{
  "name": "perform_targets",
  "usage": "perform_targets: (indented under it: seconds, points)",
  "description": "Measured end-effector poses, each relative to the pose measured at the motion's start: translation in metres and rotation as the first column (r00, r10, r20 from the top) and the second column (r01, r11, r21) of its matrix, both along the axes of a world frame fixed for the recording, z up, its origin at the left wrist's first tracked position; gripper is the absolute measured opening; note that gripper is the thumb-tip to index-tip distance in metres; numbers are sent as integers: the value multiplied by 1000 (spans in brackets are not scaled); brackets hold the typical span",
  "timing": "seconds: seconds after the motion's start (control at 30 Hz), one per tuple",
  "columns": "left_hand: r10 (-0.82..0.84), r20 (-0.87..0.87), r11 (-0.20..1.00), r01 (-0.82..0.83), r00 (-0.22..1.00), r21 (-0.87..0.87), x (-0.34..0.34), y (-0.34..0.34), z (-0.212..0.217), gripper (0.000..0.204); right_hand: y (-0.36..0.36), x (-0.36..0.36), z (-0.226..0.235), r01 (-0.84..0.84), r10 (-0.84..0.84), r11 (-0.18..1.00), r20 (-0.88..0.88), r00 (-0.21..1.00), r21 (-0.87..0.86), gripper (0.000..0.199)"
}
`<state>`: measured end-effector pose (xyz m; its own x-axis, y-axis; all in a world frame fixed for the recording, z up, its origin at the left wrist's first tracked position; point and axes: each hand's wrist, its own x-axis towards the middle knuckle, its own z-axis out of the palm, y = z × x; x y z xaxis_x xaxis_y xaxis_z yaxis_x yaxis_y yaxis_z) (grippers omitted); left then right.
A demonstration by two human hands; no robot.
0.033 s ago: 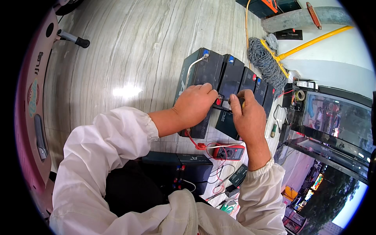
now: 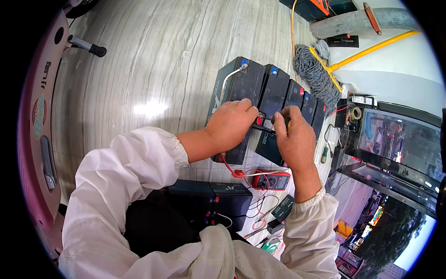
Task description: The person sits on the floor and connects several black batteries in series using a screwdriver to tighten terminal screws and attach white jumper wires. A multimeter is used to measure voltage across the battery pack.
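Several black batteries (image 2: 274, 90) stand side by side in a row on the marble floor. My left hand (image 2: 230, 125) lies on the near end of the leftmost battery (image 2: 234, 83). Its fingertips pinch a short black cable (image 2: 260, 127) by a red terminal. Just to the right, my right hand (image 2: 295, 137) is closed around a dark-handled screwdriver (image 2: 280, 120), whose tip is hidden at the second battery's terminal. A white wire (image 2: 226, 83) runs along the leftmost battery's top. A red wire (image 2: 231, 168) leads from under my left hand toward a red multimeter (image 2: 274, 180).
Two more black batteries (image 2: 218, 195) sit near my knees with loose wires. A grey mop (image 2: 316, 74) with a yellow handle (image 2: 371, 46) lies beyond the row. A glass cabinet (image 2: 395, 139) stands at the right, a pink scooter (image 2: 37, 116) at the left.
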<state>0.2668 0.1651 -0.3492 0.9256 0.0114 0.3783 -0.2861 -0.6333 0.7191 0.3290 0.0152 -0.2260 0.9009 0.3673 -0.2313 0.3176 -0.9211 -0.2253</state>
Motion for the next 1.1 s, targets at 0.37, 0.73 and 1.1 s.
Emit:
perform_targets:
  seconds: [0.37, 0.73, 1.1]
  points:
    - [-12, -13, 1000, 12, 1000, -5, 1, 0, 3, 12, 1, -3, 4, -4, 4, 996, -5, 1000, 93, 28]
    - [-4, -6, 1000, 4, 1000, 9, 1, 0, 3, 12, -9, -7, -4, -84, 78, 951, 33, 996, 296, 29]
    - [7, -21, 1000, -7, 1000, -5, 0, 0, 1, 12, 0, -10, 3, -47, 39, 986, 57, 998, 157, 28]
